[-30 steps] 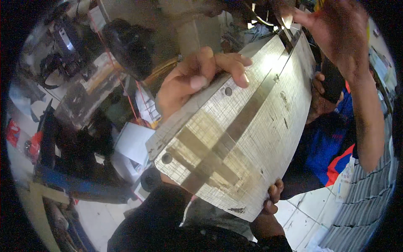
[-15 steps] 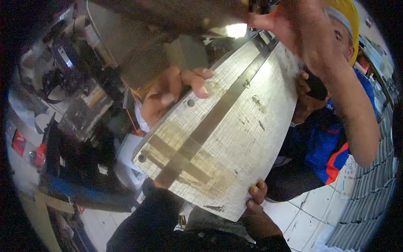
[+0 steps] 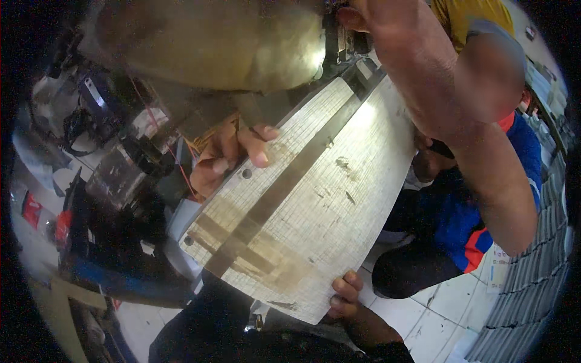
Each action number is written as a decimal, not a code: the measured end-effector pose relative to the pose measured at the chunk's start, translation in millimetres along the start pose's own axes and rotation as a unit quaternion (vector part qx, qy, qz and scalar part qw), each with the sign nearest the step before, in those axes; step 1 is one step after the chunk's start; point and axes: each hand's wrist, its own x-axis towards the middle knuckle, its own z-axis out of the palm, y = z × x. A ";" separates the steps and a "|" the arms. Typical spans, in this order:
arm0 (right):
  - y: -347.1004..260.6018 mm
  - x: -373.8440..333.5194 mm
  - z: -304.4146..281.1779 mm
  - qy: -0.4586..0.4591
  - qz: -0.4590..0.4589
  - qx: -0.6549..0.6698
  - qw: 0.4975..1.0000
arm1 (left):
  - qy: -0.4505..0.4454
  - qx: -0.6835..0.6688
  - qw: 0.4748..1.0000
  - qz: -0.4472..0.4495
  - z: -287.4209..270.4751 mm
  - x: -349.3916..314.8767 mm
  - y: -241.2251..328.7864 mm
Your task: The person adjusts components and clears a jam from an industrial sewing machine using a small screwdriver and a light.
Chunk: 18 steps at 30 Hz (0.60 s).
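Observation:
A long pale panel (image 3: 321,206) with fine grid lines lies tilted across the middle. A brown strip (image 3: 284,172) runs down its length, crossed by a shorter mark near the close end. My right hand (image 3: 345,296) is closed on the panel's near right corner, fingers curled over the edge. My left dark sleeve (image 3: 206,314) goes in under the near left end; the hand itself is hidden. Another person's hand (image 3: 233,154) holds the left edge beside a small hole. A co-worker's bare forearm (image 3: 448,103) reaches over the far end, and a further hand (image 3: 426,160) touches the right edge.
A blurred olive-brown rounded shape (image 3: 212,48) covers the upper middle. On the right a co-worker in a blue and red top (image 3: 454,212) is close to the panel. Dark equipment (image 3: 121,169) crowds the left. Stacked grey ridged sheets (image 3: 520,296) line the right, beside white floor tiles (image 3: 436,320).
The panel has shifted left in view, with the hands on it. The olive-brown shape has dropped lower and shows more clearly. The co-worker's forearm and head have moved slightly.

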 end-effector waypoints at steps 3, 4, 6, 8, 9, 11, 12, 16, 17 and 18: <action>4.9 2.9 15.9 0.076 -0.052 -0.010 0.996 | 0.020 -0.005 1.000 0.017 7.5 0.5 -6.2; 0.5 8.4 17.6 0.077 -0.028 -0.016 0.997 | 0.040 -0.027 0.998 0.045 12.7 1.3 -9.5; -8.2 25.6 18.8 0.081 0.000 -0.018 0.997 | 0.037 -0.039 0.997 0.059 16.6 3.4 -12.1; -10.5 47.3 7.9 0.024 0.054 0.023 0.998 | 0.035 -0.060 0.995 0.077 13.0 2.7 -14.4; -11.8 56.4 2.6 0.007 0.071 0.036 0.997 | 0.026 -0.046 0.996 0.070 11.4 4.9 -13.6; -15.8 66.3 -7.2 -0.046 0.118 0.035 0.991 | 0.015 -0.034 0.997 0.064 9.0 5.4 -10.2; -12.4 73.6 -16.6 -0.084 0.120 0.018 0.989 | 0.014 -0.040 0.998 0.043 3.8 2.8 -17.9; -16.0 120.5 -17.1 -0.127 0.136 -0.007 0.983 | 0.025 -0.018 0.999 0.029 8.2 4.2 -7.5; -14.9 132.3 -18.1 -0.166 0.159 -0.018 0.973 | 0.023 -0.023 0.999 0.026 7.2 3.2 -10.5; -13.3 144.4 -16.4 -0.201 0.181 -0.021 0.962 | 0.015 -0.029 0.999 0.028 7.3 3.1 -6.4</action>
